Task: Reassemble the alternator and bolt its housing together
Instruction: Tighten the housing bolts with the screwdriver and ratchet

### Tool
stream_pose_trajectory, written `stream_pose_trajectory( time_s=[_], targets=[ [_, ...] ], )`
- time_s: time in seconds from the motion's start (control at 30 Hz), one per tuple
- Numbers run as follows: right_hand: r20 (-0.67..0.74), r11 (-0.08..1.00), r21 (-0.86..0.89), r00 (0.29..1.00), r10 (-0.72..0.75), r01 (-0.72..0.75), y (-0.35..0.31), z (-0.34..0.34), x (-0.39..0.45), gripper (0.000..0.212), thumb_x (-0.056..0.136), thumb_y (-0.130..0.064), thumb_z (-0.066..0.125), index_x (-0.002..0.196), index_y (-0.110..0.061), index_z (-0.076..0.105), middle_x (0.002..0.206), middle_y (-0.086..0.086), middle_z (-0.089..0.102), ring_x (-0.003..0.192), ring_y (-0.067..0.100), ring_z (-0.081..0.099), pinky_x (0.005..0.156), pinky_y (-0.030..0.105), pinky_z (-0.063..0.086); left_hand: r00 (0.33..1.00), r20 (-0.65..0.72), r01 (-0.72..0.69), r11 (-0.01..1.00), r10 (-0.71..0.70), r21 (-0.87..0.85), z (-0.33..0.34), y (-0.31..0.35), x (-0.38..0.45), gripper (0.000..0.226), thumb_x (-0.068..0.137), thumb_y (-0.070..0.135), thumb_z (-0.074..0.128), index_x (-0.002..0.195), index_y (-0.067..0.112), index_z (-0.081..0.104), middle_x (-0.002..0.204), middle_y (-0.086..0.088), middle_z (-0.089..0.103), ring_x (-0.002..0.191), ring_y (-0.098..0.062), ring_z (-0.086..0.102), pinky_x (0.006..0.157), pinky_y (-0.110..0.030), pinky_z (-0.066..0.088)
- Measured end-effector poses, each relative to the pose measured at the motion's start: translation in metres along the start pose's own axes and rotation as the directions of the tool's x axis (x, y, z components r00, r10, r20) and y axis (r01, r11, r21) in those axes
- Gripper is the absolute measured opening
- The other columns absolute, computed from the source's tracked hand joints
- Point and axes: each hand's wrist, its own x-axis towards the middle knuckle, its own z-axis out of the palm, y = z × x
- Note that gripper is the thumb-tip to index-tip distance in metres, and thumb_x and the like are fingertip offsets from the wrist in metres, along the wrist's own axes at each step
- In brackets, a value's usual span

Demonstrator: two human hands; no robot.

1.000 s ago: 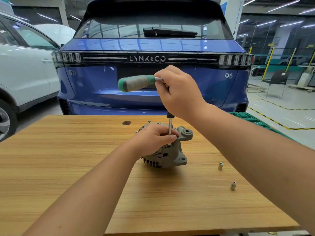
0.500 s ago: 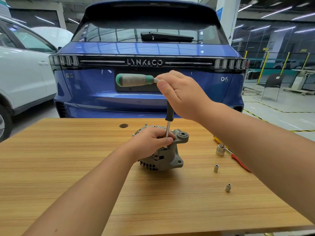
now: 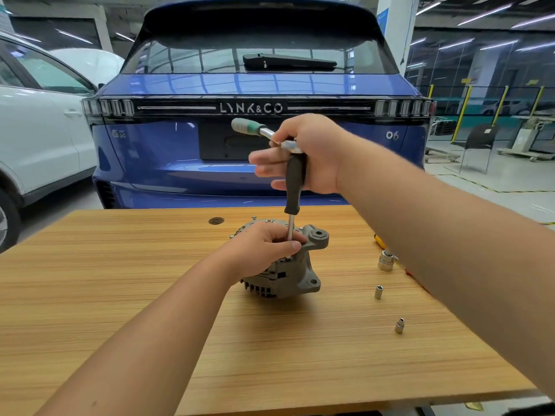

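This is a car workshop or service hall — a blue car [image 3: 258, 115] badged LYNK&CO stands tail-on just past the far edge of a wooden table [image 3: 150, 310], with a white car [image 3: 39, 130] beside it on the left. The floor is smooth and pale with yellow-and-black marking lines [image 3: 486, 187], and strip lights [image 3: 483, 14] run across a high ceiling. At the right are yellow posts [image 3: 461, 114], glass partitions and a black chair [image 3: 480, 142] — while loose sockets [image 3: 379, 292] lie near the table's right edge.
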Motion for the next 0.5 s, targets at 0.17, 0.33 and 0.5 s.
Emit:
stream_pose_trajectory(
  time_s=[0.17,0.33,0.5],
  targets=[
    [-0.179,0.858,0.508,0.984,0.012,0.082,0.02,-0.002,0.006,0.018,0.095,-0.014,0.05,0.108,-0.012,0.062,0.074,-0.009,0.072,0.054,0.006,0.057,0.065,0.029,0.042,1.0,0.01,0.006,1.0,-0.006,0.002,-0.001,0.001,0.0,0.016,0.102,0.042,0.062,0.109,0.051,0.074,0.097,0.025,0.072,0.098,-0.013,0.067,0.078,-0.027,0.052],
    [-0.247,0.796,0.589,0.969,0.014,0.139,0.025,-0.007,0.002,0.012,0.097,-0.015,0.055,0.097,-0.012,0.067,0.08,-0.006,0.067,0.063,0.01,0.056,0.077,0.031,0.044,1.0,0.019,0.005,1.0,-0.006,0.022,0.0,0.004,0.0,0.017,0.102,0.042,0.061,0.099,0.056,0.07,0.092,0.034,0.068,0.084,0.007,0.063,0.069,-0.022,0.045],
    [-0.361,0.743,0.612,0.931,-0.044,0.272,0.035,0.001,0.004,0.019,0.096,-0.018,0.069,0.084,-0.022,0.055,0.08,-0.005,0.061,0.081,0.011,0.064,0.082,0.035,0.053,1.0,0.017,0.008,1.0,-0.008,0.021,0.0,0.004,-0.001,0.023,0.103,0.042,0.06,0.093,0.061,0.069,0.091,0.036,0.067,0.086,0.009,0.062,0.069,-0.023,0.046]
  ],
)
